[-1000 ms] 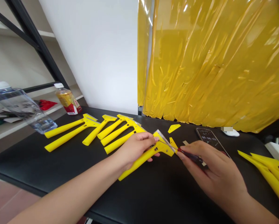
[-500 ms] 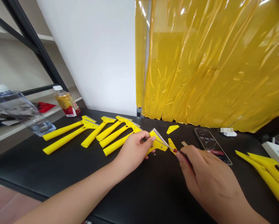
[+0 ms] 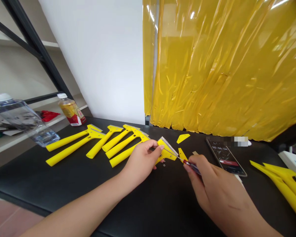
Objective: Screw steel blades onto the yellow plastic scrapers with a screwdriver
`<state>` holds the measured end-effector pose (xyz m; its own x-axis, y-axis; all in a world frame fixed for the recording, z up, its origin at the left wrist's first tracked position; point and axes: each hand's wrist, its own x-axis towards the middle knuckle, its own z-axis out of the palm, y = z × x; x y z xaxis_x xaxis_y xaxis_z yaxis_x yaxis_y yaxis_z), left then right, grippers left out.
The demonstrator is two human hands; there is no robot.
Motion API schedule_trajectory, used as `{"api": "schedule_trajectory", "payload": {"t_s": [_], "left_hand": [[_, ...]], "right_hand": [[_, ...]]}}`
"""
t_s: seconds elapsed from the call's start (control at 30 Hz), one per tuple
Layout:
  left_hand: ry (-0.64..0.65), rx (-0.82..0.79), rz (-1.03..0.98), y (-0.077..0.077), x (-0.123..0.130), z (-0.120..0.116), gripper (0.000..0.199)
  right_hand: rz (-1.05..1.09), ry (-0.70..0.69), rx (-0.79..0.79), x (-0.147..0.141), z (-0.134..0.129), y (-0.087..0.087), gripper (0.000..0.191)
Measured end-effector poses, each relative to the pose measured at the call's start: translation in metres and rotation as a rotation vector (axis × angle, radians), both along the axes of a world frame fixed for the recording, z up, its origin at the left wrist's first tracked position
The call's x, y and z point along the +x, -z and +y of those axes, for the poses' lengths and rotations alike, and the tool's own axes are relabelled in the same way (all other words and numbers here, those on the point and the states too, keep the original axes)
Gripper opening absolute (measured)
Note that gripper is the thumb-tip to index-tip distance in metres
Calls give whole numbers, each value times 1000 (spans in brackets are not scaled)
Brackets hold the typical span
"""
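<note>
Currently, a yellow plastic scraper [image 3: 166,152] is clasped by the left hand [image 3: 140,161], a red-handled screwdriver [image 3: 191,166] by the closed right hand [image 3: 212,187]; a clear plastic bottle [image 3: 21,118] holds shallow water [image 3: 46,138].

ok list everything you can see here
loose scrapers: six, yellow, side by side on the black table, left
held scraper: one, yellow with metal blade, under left hand
scraper pile: at least two, yellow, far right
wedge pieces: two, yellow, table centre
phone: one, black, right of centre
book: one, white, right edge
water bottle: one, clear, left
drink bottle: one, amber, red label, shelf
curtain: one, yellow plastic, behind table
screwdriver: one, red and dark, in right hand
left hand: on held scraper
right hand: gripping screwdriver
</note>
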<state>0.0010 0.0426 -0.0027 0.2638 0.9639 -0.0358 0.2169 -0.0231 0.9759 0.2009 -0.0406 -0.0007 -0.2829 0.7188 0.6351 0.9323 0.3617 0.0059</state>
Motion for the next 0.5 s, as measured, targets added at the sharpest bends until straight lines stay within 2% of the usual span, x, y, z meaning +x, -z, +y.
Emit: {"api": "schedule_trajectory", "payload": {"t_s": [0.27, 0.4, 0.5], "left_hand": [[9, 38, 34, 0, 0, -1, 29], [-6, 57, 43, 3, -2, 1, 29], [1, 56, 25, 5, -2, 2, 30]], "right_hand": [[-33, 34, 33, -2, 1, -1, 29], [68, -36, -60, -3, 0, 5, 22], [62, -46, -40, -1, 0, 6, 23]]}}
